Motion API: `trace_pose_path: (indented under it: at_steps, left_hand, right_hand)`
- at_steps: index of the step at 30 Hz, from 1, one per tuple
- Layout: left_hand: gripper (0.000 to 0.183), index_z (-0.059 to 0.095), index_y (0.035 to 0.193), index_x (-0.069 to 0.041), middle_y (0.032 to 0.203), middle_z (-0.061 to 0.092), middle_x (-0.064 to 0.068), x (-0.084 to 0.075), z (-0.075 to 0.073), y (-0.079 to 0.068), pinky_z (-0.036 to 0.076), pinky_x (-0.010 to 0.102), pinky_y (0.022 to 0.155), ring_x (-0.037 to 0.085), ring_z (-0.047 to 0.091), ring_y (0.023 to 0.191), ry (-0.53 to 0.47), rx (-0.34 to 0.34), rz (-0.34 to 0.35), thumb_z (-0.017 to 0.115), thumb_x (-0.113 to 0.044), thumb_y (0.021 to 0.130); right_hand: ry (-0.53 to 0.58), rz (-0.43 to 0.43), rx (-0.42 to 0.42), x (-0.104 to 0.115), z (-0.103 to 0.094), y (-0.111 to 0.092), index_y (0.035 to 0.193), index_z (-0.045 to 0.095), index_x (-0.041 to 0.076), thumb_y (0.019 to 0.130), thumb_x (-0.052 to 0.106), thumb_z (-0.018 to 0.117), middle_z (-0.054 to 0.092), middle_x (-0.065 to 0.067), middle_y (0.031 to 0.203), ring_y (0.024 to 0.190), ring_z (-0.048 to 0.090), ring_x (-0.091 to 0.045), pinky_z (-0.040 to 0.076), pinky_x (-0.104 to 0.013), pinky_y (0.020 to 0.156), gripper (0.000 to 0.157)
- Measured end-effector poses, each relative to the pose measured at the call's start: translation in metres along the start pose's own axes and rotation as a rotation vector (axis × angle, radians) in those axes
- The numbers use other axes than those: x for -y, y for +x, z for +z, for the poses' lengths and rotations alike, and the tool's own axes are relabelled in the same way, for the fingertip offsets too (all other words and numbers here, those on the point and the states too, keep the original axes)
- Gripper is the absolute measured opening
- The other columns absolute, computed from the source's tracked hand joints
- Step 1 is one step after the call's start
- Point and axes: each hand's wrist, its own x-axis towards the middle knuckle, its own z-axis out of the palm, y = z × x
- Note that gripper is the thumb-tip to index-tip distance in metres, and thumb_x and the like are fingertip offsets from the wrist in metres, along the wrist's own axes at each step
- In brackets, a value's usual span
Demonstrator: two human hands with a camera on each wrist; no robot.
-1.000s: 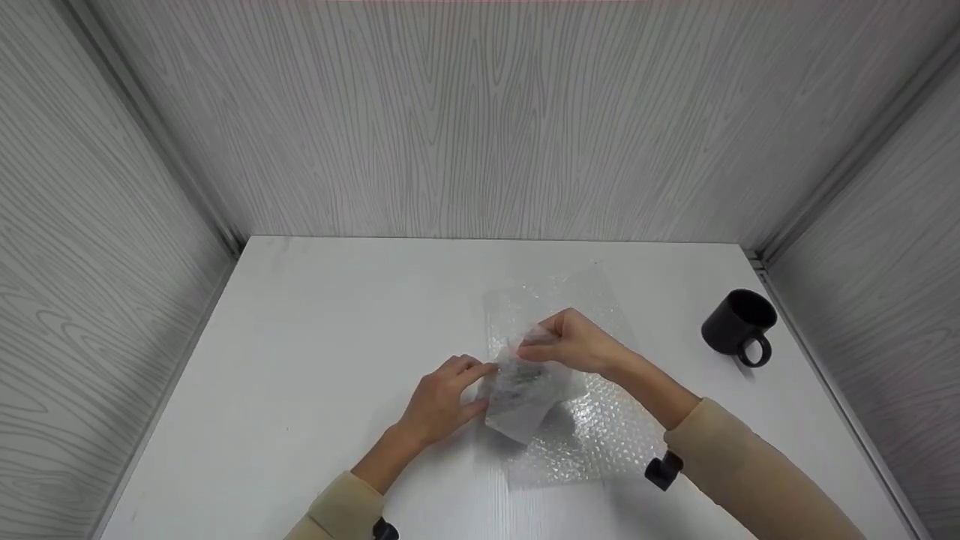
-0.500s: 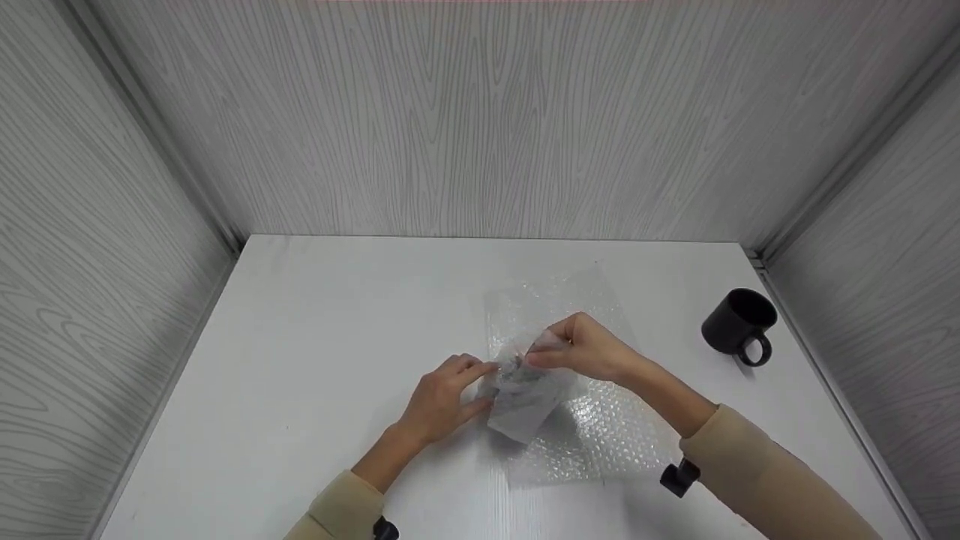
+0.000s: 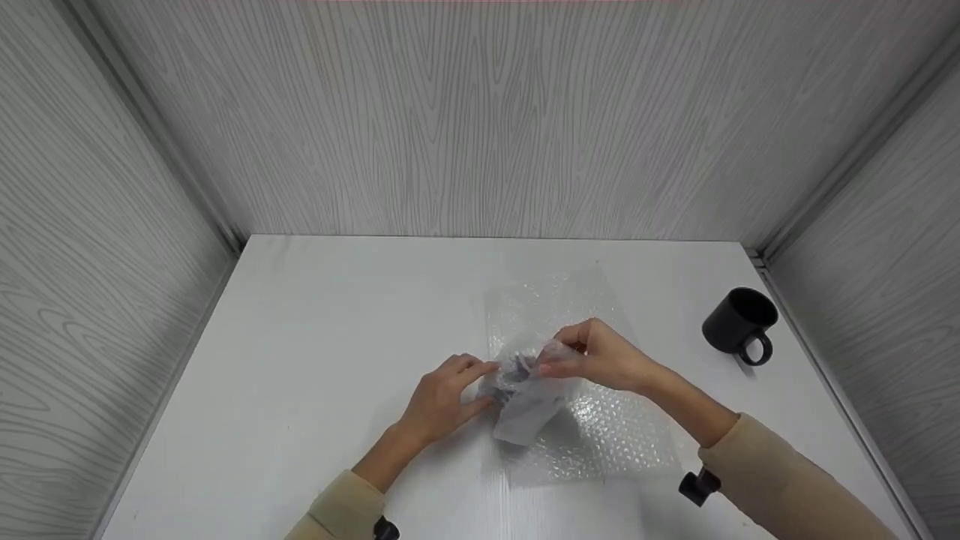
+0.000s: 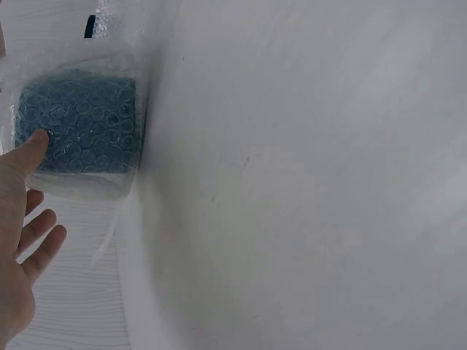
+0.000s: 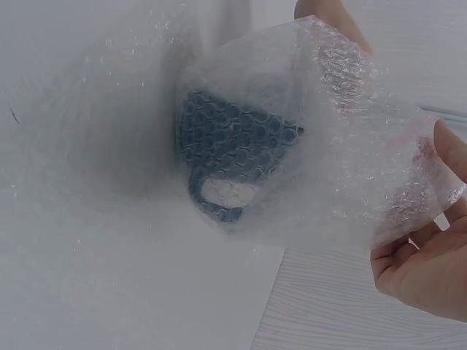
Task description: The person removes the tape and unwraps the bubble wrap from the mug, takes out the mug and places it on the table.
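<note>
A dark mug (image 5: pixel 233 135), its handle showing through the plastic, stands inside a layer of bubble wrap (image 3: pixel 529 409) near the table's middle. My left hand (image 3: pixel 442 397) steadies this bundle from the left between thumb and forefinger; in the left wrist view the thumb (image 4: pixel 33 149) lies against it while other fingers stick out loosely. Gathered plastic is pinched in my right hand (image 3: pixel 600 356) at the bundle's top. In the right wrist view the wrap stretches from the mug up to the right fingers (image 5: pixel 452 149).
Beneath and around the bundle lies a flat bubble wrap sheet (image 3: pixel 622 435) on the white table (image 3: pixel 337 322). A second black mug (image 3: pixel 739 326) rests near the table's right edge. Grey wood-grain panels (image 3: pixel 480 120) enclose the back and sides.
My right hand has moved slightly right and toward me, drawing the pinched bubble wrap along and bunching it over the mug. The left hand has stayed in place.
</note>
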Motion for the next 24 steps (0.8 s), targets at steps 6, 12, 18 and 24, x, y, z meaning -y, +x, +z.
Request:
trace_pose_path:
  at_steps: [6, 12, 18, 24]
  left_hand:
    - [0.053, 0.071, 0.134, -0.017, 0.110, 0.073, 0.004, -0.001, 0.000, 0.000, 0.062, 0.031, 0.081, 0.016, 0.070, 0.101, -0.005, -0.009, 0.009, 0.090, -0.023, 0.084]
    - [0.055, 0.072, 0.134, -0.017, 0.109, 0.073, 0.003, -0.001, 0.000, 0.000, 0.063, 0.031, 0.081, 0.016, 0.070, 0.101, 0.000, -0.028, 0.022, 0.091, -0.020, 0.082]
    - [0.055, 0.071, 0.134, -0.019, 0.110, 0.072, 0.002, -0.001, 0.000, 0.001, 0.062, 0.030, 0.079, 0.015, 0.069, 0.101, 0.020, -0.026, 0.024, 0.091, -0.022, 0.082]
    - [0.054, 0.071, 0.133, -0.019, 0.109, 0.072, 0.001, 0.000, -0.001, 0.000, 0.062, 0.029, 0.079, 0.015, 0.070, 0.101, 0.019, -0.026, 0.022, 0.091, -0.021, 0.083]
  right_hand:
    - [-0.037, -0.060, 0.007, -0.004, -0.002, -0.008, 0.099, 0.080, 0.012, 0.094, 0.019, 0.080, 0.070, 0.006, 0.089, 0.076, 0.052, -0.005, 0.043, -0.019, 0.069, 0.009]
    - [-0.034, -0.057, 0.007, -0.005, -0.004, -0.016, 0.097, 0.077, 0.013, 0.093, 0.018, 0.081, 0.070, 0.009, 0.090, 0.080, 0.055, -0.005, 0.046, -0.020, 0.073, 0.008]
    - [-0.027, -0.055, 0.018, 0.000, -0.006, -0.024, 0.097, 0.076, 0.016, 0.092, 0.019, 0.082, 0.069, 0.010, 0.089, 0.083, 0.056, -0.006, 0.047, -0.022, 0.076, 0.008]
    - [-0.041, -0.069, 0.025, -0.003, -0.008, -0.030, 0.097, 0.076, 0.017, 0.092, 0.021, 0.081, 0.069, 0.010, 0.088, 0.085, 0.056, -0.006, 0.046, -0.024, 0.077, 0.008]
